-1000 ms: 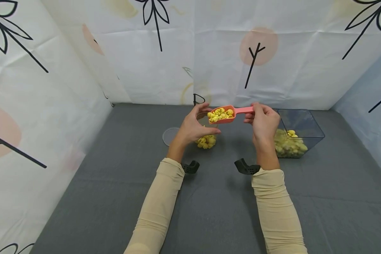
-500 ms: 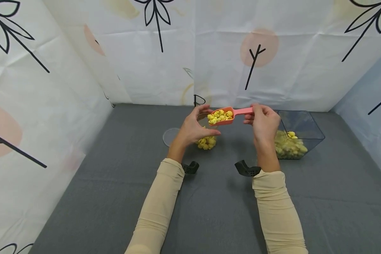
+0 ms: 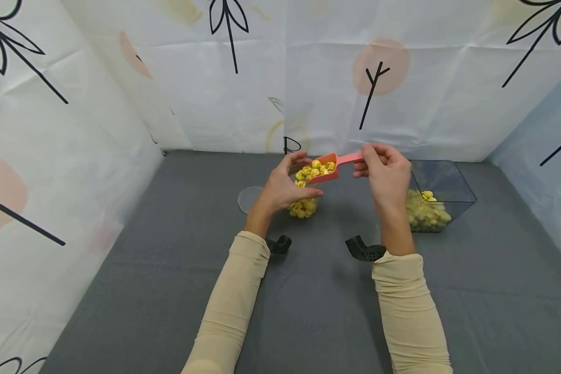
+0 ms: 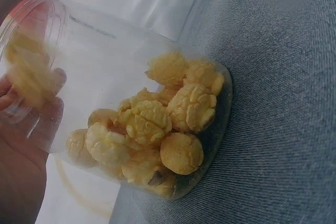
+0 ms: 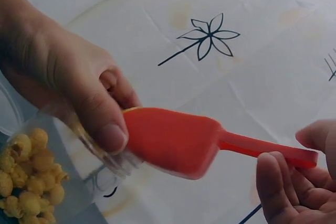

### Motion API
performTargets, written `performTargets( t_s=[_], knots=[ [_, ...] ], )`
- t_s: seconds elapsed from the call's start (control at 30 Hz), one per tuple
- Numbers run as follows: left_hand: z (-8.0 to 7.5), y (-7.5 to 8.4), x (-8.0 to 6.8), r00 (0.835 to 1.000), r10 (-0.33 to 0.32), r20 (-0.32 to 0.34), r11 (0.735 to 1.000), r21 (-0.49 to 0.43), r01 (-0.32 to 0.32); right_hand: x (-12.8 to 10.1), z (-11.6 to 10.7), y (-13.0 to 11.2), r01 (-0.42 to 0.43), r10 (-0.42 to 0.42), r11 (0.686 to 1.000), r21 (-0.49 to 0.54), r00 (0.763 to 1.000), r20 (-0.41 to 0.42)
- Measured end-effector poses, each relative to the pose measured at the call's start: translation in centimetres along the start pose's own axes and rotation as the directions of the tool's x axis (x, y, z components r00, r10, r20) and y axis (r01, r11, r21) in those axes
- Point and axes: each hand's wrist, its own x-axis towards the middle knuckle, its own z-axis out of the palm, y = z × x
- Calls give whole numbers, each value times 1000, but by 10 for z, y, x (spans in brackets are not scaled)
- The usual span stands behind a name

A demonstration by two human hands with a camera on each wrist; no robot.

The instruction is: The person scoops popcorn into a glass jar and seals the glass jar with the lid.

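Disc (image 3: 250, 199), clear, on grey cloth (image 3: 308, 301), left of frame centre. Left hand (image 3: 280, 189), curled round a jar (image 4: 100, 48) near centre, popcorn (image 4: 147, 121) low inside. Scoop (image 5: 173, 142), red, popcorn-laden, tilted at the jar's mouth. Right hand (image 3: 388, 176), right of centre, pinching the scoop's handle. Bin (image 3: 441, 179), transparent, centre right.

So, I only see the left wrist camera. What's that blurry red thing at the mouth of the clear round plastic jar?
Observer: A coral-red plastic scoop with yellow popcorn in it.
Operator: Who's holding it?
Observer: The person's bare right hand, pinching the end of its handle.
Operator: Any more popcorn, besides in the jar and scoop?
Observer: Yes, a heap sits in a clear, square-mouthed plastic bin at the person's right.
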Motion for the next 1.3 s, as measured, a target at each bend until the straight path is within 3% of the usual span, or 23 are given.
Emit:
performTargets(
  t_s=[0.23,0.53,0.7,0.87,1.1,1.3],
  knots=[
    [-1,0,0,1000,9,2,1000,-8,-9,-7,1,-12,71,-56,988,-133,992,114],
    [-3,1,3,1000,13,17,1000,-4,-13,-8,0,-18,89,-69,978,-187,992,110],
    [-3,4,1,998,-39,41,999,26,38,-8,-3,-14,28,-18,995,-96,994,111],
    [-7,13,1,997,-54,49,992,116,48,-7,-3,-15,2,-3,1000,12,997,75],
    [-12,27,-1,999,-33,24,976,215,27,-6,-7,-24,24,-24,999,27,1000,-13],
    [-8,35,-4,999,52,-1,974,222,-51,-4,-21,-27,50,-41,993,104,995,-90]
  ],
)
